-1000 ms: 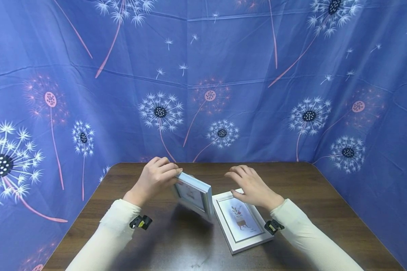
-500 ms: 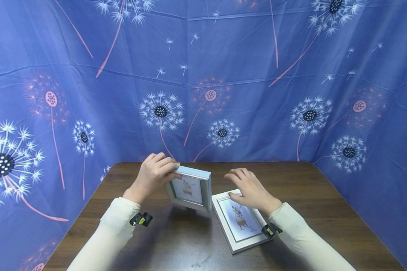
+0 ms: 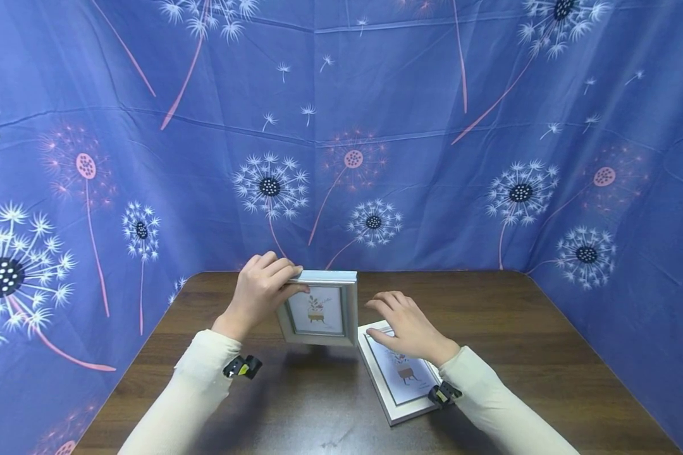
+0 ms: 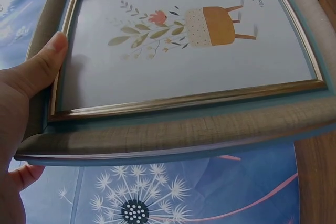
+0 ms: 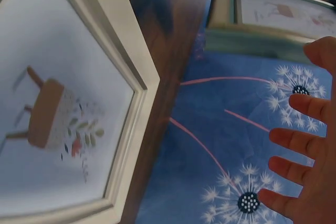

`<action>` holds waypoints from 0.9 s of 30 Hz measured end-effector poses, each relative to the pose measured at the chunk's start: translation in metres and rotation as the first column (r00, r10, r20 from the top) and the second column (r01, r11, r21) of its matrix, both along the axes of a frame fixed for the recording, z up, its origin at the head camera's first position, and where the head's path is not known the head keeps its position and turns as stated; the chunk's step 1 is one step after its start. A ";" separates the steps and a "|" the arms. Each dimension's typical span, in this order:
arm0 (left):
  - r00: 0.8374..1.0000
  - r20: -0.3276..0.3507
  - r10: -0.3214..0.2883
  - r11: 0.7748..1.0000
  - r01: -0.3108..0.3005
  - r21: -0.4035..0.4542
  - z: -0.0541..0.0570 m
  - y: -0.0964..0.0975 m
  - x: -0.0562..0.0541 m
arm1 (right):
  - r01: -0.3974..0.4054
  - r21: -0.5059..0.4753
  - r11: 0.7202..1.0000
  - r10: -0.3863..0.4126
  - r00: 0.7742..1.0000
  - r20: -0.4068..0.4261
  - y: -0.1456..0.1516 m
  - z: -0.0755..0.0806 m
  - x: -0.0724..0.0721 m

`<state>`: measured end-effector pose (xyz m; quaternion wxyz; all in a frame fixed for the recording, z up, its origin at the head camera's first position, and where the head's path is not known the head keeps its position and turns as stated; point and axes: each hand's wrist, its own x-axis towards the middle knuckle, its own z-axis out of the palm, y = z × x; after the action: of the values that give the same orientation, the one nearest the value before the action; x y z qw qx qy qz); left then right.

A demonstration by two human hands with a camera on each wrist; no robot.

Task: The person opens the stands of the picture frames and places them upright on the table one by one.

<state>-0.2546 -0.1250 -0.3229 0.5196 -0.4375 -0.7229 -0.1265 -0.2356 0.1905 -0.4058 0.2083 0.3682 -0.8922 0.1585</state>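
"Frames, two of them: how do they lie relative to the hands?"

"Upright frame (image 3: 319,313) at centre, just right of the left hand (image 3: 260,291) and hanging below it; white frame (image 3: 395,384) flat on the table (image 3: 501,322), under the right hand (image 3: 410,330)."

"State of each grip?"

"Left: clamped on the upright frame, thumb across its front, a finger visible behind, at the top edge near the left corner. Right: digits apart, holding nothing; the head view shows a gap between them and the upright frame."

"Which spatial relation matters most?"

"The upright frame's long axis, judged from the left-wrist view, drops away from the grip, its printed plant (image 3: 315,308) right way up. Its free side edge faces the right hand, the nearer of the two to that edge."

"Does its lower edge meet the table?"

"Contact cannot be told from these views."
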 end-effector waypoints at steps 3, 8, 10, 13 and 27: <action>1.000 -0.004 -0.007 1.000 0.007 0.011 0.001 0.002 0.000 | -0.008 -0.003 1.000 0.008 1.000 -0.008 -0.006 -0.002 0.001; 1.000 -0.002 -0.018 1.000 0.018 0.026 0.000 0.005 -0.001 | 0.008 0.012 1.000 -0.007 1.000 -0.016 -0.015 -0.007 0.000; 1.000 0.005 -0.020 0.999 0.020 0.029 -0.001 0.006 -0.002 | 0.017 0.017 1.000 -0.017 1.000 -0.012 -0.017 -0.008 0.000; 1.000 0.010 -0.022 0.999 0.022 0.035 -0.001 0.007 -0.002 | 0.033 0.029 0.999 -0.033 0.999 -0.017 -0.020 -0.010 0.001; 1.000 0.014 -0.004 1.000 0.004 0.029 -0.002 0.010 -0.002 | 0.026 0.023 0.999 -0.026 1.000 -0.012 -0.024 -0.014 0.004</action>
<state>-0.2568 -0.1154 -0.3253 0.5204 -0.4303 -0.7239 -0.1413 -0.2317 0.1670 -0.4193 0.2113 0.3600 -0.8973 0.1435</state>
